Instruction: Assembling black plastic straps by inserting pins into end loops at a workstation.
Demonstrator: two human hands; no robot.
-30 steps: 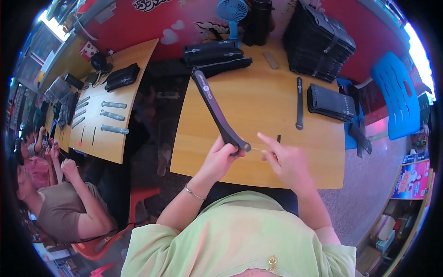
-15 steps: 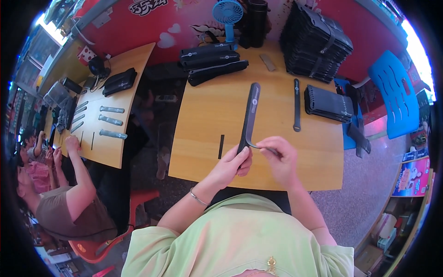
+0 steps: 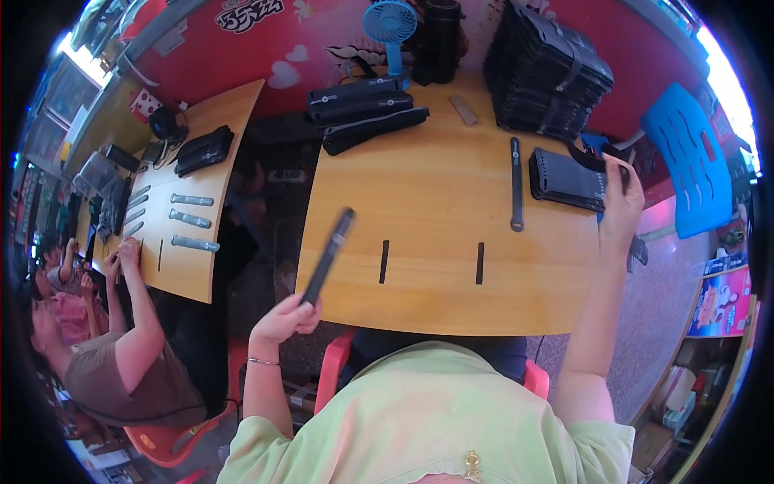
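Observation:
My left hand [image 3: 289, 320] is closed around the lower end of a long black strap [image 3: 329, 254], which tilts up to the right past the table's left edge. Over at the right edge, my right hand [image 3: 623, 198] pinches a curved dark strap [image 3: 585, 158] beside a stack of black straps [image 3: 564, 179]; its far end is hard to make out. Two short black strips lie apart on the table near me, a left strip [image 3: 384, 262] and a right strip [image 3: 480, 263]. A single black strap [image 3: 516, 185] lies lengthwise just left of the stack.
Black pouches [image 3: 367, 113], a blue fan [image 3: 390, 32], a black cylinder [image 3: 441, 40] and a tall bundled black stack [image 3: 548, 73] stand along the back of the wooden table [image 3: 419, 185]. A blue chair [image 3: 689, 161] is at right. Another person [image 3: 133, 363] works at the left table.
My hands have moved apart, the left one lower left with a strap, the right one out to the stack. A second short black strip now lies on the table.

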